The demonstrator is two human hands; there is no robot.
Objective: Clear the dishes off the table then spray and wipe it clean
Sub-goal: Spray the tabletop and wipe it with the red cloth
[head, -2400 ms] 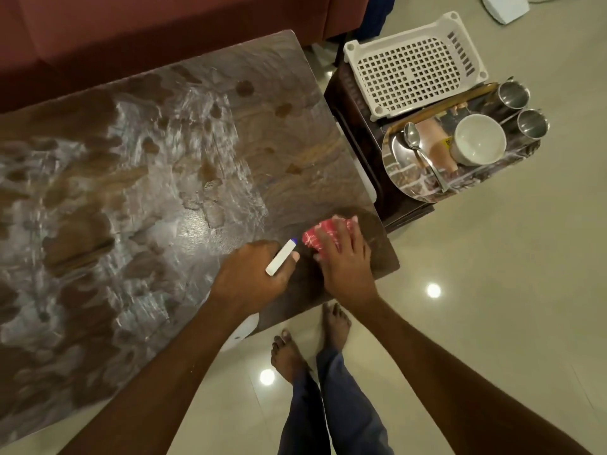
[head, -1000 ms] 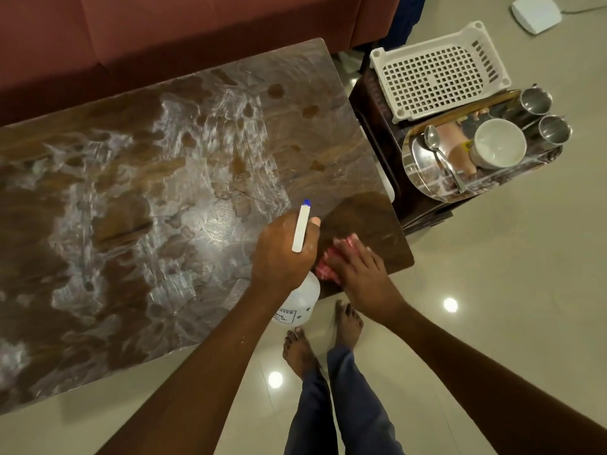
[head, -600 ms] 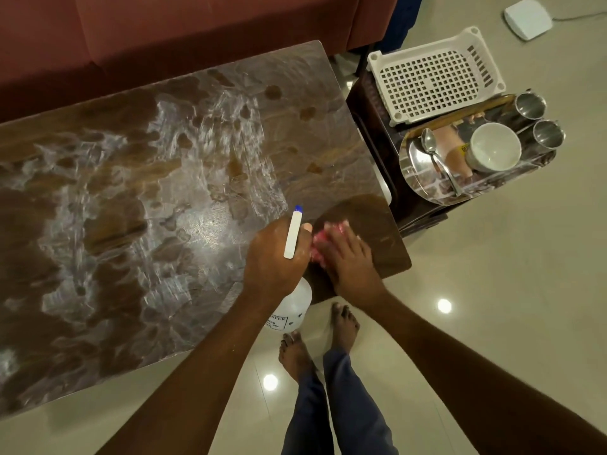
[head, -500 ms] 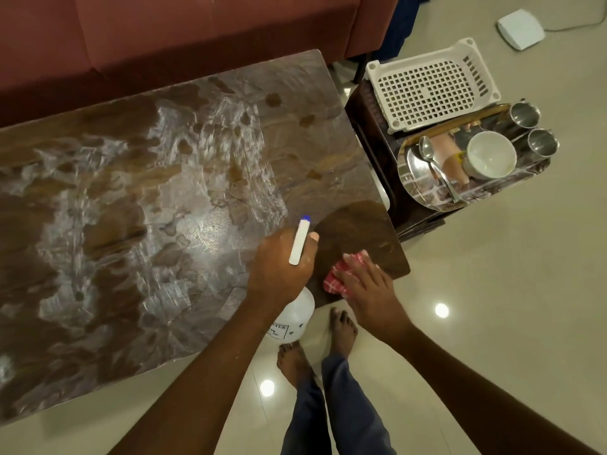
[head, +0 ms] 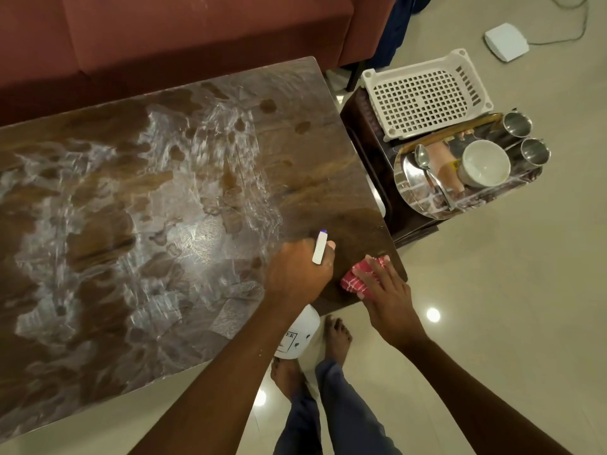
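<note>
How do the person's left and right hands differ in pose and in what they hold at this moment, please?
The left hand is curled round the spray bottle; the right hand lies flat on the red checked cloth. The left hand carries its bottle above the edge of the table, whereas the right hand presses its cloth onto the corner. Both are bare and close together.

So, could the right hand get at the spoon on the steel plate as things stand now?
Probably yes. The right hand presses the red cloth at the corner of the table, and the spoon lies uncovered on the steel plate with nothing between; it may need a lean.
</note>
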